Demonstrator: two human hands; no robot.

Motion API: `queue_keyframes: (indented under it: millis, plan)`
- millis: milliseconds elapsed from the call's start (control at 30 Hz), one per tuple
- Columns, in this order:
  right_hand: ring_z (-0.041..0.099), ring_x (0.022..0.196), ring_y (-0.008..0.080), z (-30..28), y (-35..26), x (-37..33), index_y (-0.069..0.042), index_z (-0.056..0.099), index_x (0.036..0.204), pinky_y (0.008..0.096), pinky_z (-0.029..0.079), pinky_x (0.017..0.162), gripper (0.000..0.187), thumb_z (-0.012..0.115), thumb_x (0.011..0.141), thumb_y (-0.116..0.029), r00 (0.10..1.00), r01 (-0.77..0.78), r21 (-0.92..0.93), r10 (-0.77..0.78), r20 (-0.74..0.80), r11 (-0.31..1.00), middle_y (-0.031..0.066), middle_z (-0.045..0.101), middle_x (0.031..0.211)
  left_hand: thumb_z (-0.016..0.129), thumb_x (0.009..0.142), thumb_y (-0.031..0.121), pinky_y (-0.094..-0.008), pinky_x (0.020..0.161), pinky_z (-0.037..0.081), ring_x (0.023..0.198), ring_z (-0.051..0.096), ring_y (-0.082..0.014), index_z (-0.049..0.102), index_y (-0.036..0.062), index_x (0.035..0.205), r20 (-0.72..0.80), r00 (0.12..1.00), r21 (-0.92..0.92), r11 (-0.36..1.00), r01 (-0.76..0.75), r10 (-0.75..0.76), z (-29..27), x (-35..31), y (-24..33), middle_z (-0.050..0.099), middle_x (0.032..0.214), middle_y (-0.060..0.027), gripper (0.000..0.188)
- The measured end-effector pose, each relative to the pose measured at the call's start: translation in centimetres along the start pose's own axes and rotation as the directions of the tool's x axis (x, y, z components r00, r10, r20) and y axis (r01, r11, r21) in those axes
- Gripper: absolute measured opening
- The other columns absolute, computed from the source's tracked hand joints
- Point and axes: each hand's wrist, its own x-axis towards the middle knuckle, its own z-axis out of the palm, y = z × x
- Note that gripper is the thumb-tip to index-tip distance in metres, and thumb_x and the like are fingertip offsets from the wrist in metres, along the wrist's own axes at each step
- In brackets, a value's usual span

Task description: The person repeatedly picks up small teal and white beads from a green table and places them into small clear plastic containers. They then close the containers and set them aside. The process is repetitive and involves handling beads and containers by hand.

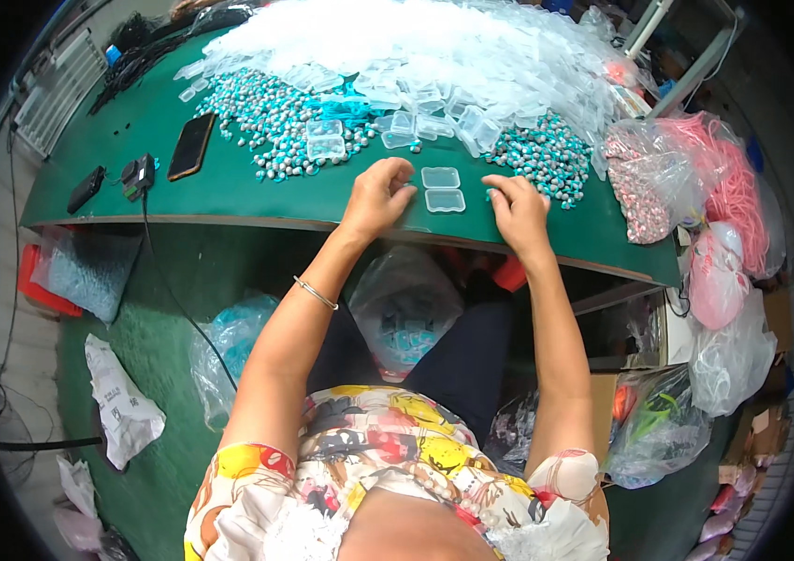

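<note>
Head camera view: left hand (pixel 382 196) and right hand (pixel 519 208) on either side of an open clear case (pixel 445 200) at a green table (pixel 233 196)

Looking down past a person's floral top (pixel 397 435), you see both forearms reaching up to the near edge of the table. Between the hands, apart from both, lies the small hinged plastic case, unfolded flat, with one half above the other. It looks bare inside.

The left hand, just beside the case, has its fingers bent inward and its thumb near them; whether anything is pinched there cannot be told. A thin bracelet (pixel 316 293) circles that forearm. The right hand, a little farther off, points its fingers toward the case. A speck of teal shows near its fingertips, but whether they grip it is too small to tell.

Beyond the left hand spreads a loose pile of small teal and silvery pieces (pixel 266 122), with another open clear case (pixel 326 147) on it. A second pile of similar pieces (pixel 547 154) lies just beyond the right hand. Behind everything rises a large, pale heap of clear plastic cases (pixel 416 47).

At the table's left are a dark phone (pixel 191 147) and a small black device (pixel 138 175) trailing a cable (pixel 177 294). At its right sit a clear bag of pinkish pieces (pixel 638 182) and a bundle of pink cord (pixel 732 187).
</note>
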Motion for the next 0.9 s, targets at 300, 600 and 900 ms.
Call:
queue_keyframes:
  millis: [300, 600, 900]
  plan:
    - [0.061, 0.091, 0.0246, 3.9, -2.4, -0.7, -0.015, 0.073, 0.092, 0.0427, 0.039, 0.083, 0.010, 0.070, 0.084, -0.020, 0.998, 0.068, 0.123, -0.065, -0.027, 0.990, 0.0026, 0.066, 0.089, 0.074, 0.078, 0.006, -0.0387, 0.080, 0.051, 0.074, 0.062, -0.0225, 0.066, 0.0061, 0.095, 0.160, 0.984, 0.066, 0.994, -0.086, 0.074, 1.6, 0.1, 1.7, 0.066, 0.086, -0.0074, 0.020]
    - [0.060, 0.088, 0.0302, 4.7, -3.0, 0.1, -0.006, 0.071, 0.092, 0.0422, 0.049, 0.076, 0.010, 0.068, 0.084, -0.010, 0.984, 0.177, 0.153, -0.176, -0.018, 0.972, 0.0113, 0.062, 0.088, 0.078, 0.074, 0.010, -0.0459, 0.092, 0.046, 0.086, 0.062, -0.0304, 0.065, 0.0083, 0.097, 0.206, 0.955, 0.163, 0.955, -0.248, 0.213, 0.7, -0.3, 1.1, 0.067, 0.094, -0.0083, 0.027]
    - [0.063, 0.076, 0.0323, 3.5, -4.9, 3.4, -0.008, 0.072, 0.094, 0.0420, 0.051, 0.069, 0.013, 0.069, 0.082, -0.012, 0.934, 0.131, 0.242, -0.201, 0.295, 0.961, 0.0136, 0.062, 0.084, 0.078, 0.071, 0.009, -0.0409, 0.080, 0.048, 0.089, 0.061, -0.0295, 0.066, 0.0068, 0.097, 0.207, 0.959, 0.087, 0.972, -0.217, 0.196, -1.8, -0.6, 0.3, 0.066, 0.092, -0.0089, 0.029]
